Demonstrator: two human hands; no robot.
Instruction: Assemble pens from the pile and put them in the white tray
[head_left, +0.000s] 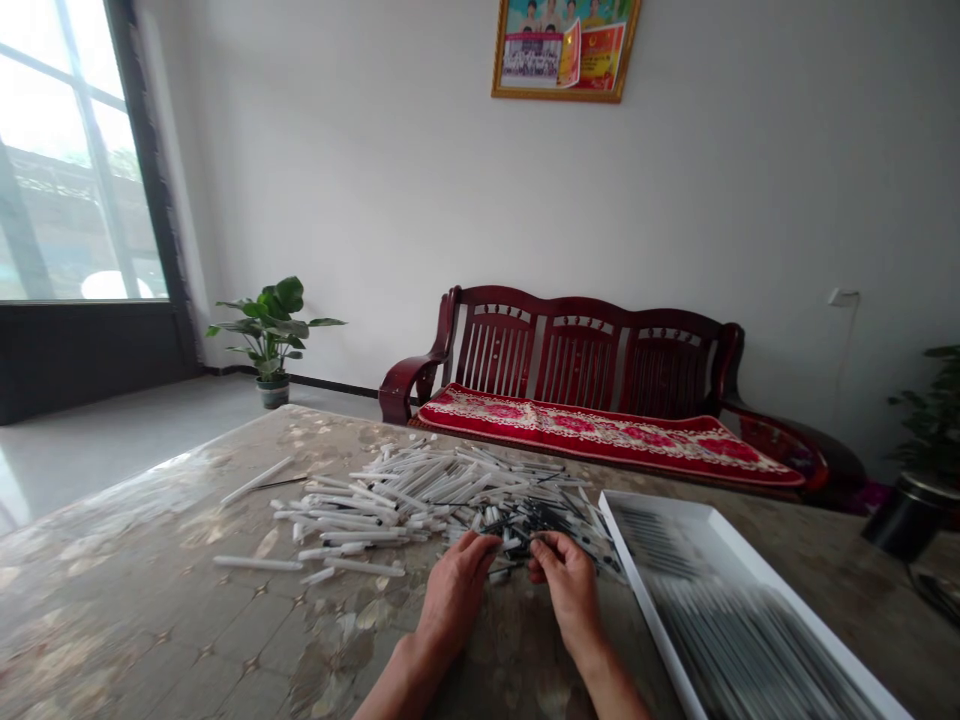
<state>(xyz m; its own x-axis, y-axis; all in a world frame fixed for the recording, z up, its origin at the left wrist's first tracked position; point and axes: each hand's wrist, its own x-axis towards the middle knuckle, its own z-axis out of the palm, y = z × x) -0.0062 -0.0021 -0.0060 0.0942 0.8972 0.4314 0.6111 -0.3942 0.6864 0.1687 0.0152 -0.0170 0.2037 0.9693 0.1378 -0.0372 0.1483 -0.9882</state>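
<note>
My left hand (454,585) and my right hand (568,585) are close together over the table, at the near edge of a heap. Each hand has its thumb and fingers pinched together. Something small and dark seems to show at the fingertips, too small to name. Beyond them lies a loose pile of white pen barrels (431,478). Black slender pen parts (544,515) are bunched just past my fingertips. Right of my right hand, a shallow white tray (720,530) holds rows of thin, pen-like sticks, blurred in this view.
The table (187,600) has a patterned, glossy cover. A few barrels (257,563) lie apart on the left. Behind stands a dark red wooden bench (577,350) with a red floral cover. A potted plant (274,325) stands back left; a dark pot (911,515) is at the right.
</note>
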